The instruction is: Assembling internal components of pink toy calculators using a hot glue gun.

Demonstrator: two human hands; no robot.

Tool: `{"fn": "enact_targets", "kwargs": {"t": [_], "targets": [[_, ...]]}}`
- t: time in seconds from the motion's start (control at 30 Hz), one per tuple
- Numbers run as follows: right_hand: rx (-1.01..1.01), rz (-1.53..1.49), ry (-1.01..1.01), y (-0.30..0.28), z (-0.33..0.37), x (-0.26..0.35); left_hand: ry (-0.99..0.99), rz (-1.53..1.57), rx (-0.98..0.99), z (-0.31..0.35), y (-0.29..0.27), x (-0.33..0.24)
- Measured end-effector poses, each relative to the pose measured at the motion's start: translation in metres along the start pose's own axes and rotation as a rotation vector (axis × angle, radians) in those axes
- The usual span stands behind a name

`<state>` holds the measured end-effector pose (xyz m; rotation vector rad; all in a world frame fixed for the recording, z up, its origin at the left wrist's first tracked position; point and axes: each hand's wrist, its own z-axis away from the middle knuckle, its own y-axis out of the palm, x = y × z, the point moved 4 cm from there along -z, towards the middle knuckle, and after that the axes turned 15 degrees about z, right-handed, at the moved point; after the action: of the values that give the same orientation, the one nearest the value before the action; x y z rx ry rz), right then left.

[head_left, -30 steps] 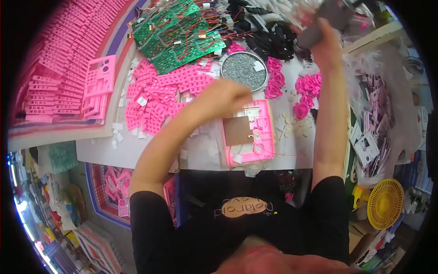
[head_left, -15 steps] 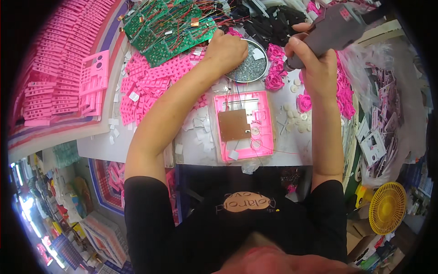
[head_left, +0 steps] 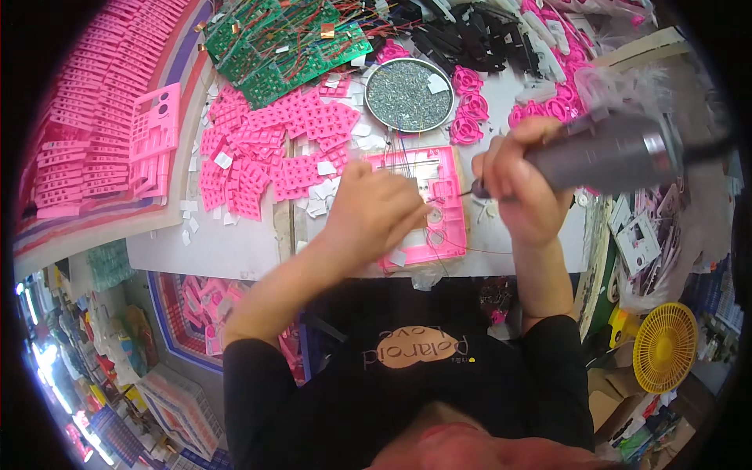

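My right hand (head_left: 523, 178) is wrapped round a dark grey electric screwdriver (head_left: 599, 155), held almost level with its bit pointing left toward the pink plastic case (head_left: 448, 241). My left hand (head_left: 374, 205) lies over the left part of that case, fingers pinched together. What they hold, if anything, is too small to make out. It covers most of the brown circuit board in the case. Thin wires run up from the case. Just beyond it stands a round metal dish (head_left: 409, 95) full of small screws.
Green circuit boards (head_left: 286, 47) with wires lie at the back left, above a heap of pink button pieces (head_left: 243, 149). Pink ring-shaped parts (head_left: 468, 106) lie right of the dish, black parts (head_left: 470, 37) behind. Pink panels (head_left: 86, 102) are stacked far left. A yellow fan (head_left: 664, 348) stands lower right.
My left hand has moved from the screw dish down and nearer onto the case. My right hand has brought the screwdriver nearer, lowering it toward the case's right side.
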<state>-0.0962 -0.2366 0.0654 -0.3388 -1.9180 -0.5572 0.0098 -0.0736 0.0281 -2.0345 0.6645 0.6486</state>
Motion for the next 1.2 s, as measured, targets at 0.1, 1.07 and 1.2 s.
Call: {"fn": "enact_targets", "kwargs": {"t": [0.1, 1.07, 1.2], "targets": [[0.09, -0.025, -0.073, 0.02, 0.015, 0.006, -0.134, 0.083, -0.013, 0.025, -0.001, -0.004], [0.312, -0.101, 0.048, 0.056, 0.037, 0.01, -0.121, 0.032, -0.041, 0.061, 0.018, -0.017], [0.176, -0.151, -0.105, 0.039, 0.029, -0.02, -0.214, -0.171, -0.032, 0.059, 0.014, 0.0]]}}
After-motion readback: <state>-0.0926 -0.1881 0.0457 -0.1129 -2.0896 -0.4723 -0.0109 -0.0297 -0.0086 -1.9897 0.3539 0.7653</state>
